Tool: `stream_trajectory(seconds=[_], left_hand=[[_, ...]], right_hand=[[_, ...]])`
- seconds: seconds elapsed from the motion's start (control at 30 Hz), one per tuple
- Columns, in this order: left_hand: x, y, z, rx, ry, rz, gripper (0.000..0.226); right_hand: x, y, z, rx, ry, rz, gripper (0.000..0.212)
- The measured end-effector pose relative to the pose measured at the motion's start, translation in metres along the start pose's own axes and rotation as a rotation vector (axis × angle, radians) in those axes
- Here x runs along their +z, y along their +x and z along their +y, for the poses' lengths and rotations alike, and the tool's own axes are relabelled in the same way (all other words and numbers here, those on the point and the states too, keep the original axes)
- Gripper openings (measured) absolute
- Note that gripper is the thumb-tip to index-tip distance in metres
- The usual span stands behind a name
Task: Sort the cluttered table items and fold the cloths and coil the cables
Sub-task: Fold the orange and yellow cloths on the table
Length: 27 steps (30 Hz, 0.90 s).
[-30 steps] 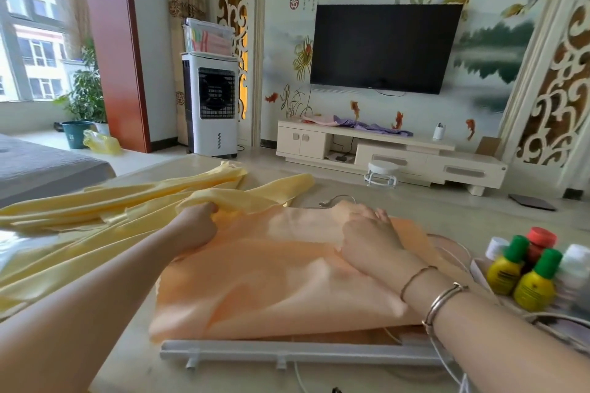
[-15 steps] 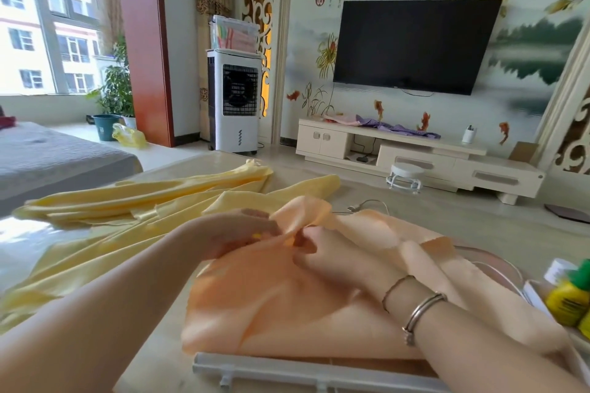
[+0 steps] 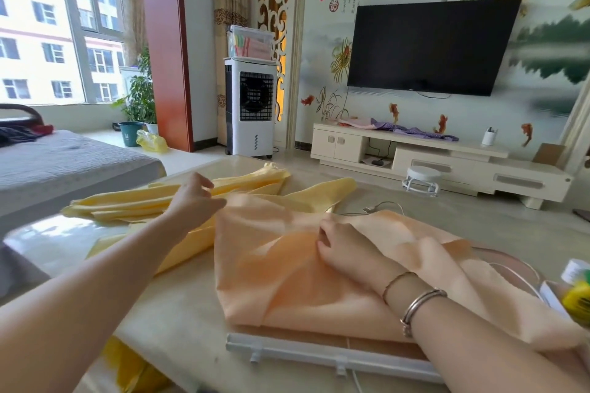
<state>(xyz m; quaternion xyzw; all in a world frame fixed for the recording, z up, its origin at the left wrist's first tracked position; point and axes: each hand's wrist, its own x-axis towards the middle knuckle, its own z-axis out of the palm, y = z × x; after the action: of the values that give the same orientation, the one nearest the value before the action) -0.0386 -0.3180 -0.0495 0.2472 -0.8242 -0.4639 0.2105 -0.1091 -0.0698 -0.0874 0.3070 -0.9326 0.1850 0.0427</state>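
At table centre, right hand (image 3: pixel 343 246) knuckles-up on orange cloth (image 3: pixel 287 268), fingers curled into a fold, seemingly pinching it. At ten o'clock from there, left hand (image 3: pixel 194 201) raised, fingers loose, thumb touching the cloth's far corner, gripping nothing. Beyond, at eleven o'clock, yellow cloth (image 3: pixel 153 201) spread unfolded. At one o'clock, cable (image 3: pixel 383 205) poking out beneath. Risk: corner slipping from so light a touch, fold skewing; cable or bottles (image 3: pixel 578 290) at three o'clock dragged along.

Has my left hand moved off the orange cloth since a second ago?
Yes. The left hand has lifted open, over the yellow cloth, beside the orange cloth.
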Motion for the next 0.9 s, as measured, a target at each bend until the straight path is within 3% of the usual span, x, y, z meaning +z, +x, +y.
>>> stream_trajectory(seconds=[0.1, 0.2, 0.3, 0.4, 0.57, 0.67, 0.77, 0.9], left_hand=[[0.001, -0.017, -0.009, 0.097, 0.210, -0.005, 0.030], [0.001, -0.043, -0.010, -0.005, 0.169, -0.294, 0.045], [0.000, -0.064, -0.013, -0.102, 0.332, -0.544, 0.054], [-0.003, -0.071, -0.014, -0.093, 0.491, -0.549, 0.044], [-0.011, -0.082, -0.006, -0.134, 0.473, -0.695, 0.029], [-0.011, -0.090, -0.004, -0.168, 0.404, -0.699, 0.020], [-0.009, -0.098, -0.002, -0.169, 0.300, -0.651, 0.011], [-0.006, -0.099, 0.005, -0.128, -0.037, -0.407, 0.009]], right_hand=[[0.001, 0.000, -0.004, 0.015, 0.013, -0.001, 0.012], [0.000, -0.001, -0.005, 0.031, 0.042, 0.031, 0.008], [-0.005, -0.006, -0.007, 0.016, 0.070, 0.090, 0.011], [-0.008, -0.016, -0.017, -0.088, 0.071, 0.110, 0.022], [-0.007, -0.040, -0.040, -0.208, 0.131, 0.032, 0.009], [-0.003, -0.049, -0.046, -0.158, 0.234, -0.048, 0.004], [0.000, -0.053, -0.044, -0.101, 0.256, -0.131, 0.012], [-0.007, -0.059, -0.044, -0.029, 0.230, -0.270, 0.038]])
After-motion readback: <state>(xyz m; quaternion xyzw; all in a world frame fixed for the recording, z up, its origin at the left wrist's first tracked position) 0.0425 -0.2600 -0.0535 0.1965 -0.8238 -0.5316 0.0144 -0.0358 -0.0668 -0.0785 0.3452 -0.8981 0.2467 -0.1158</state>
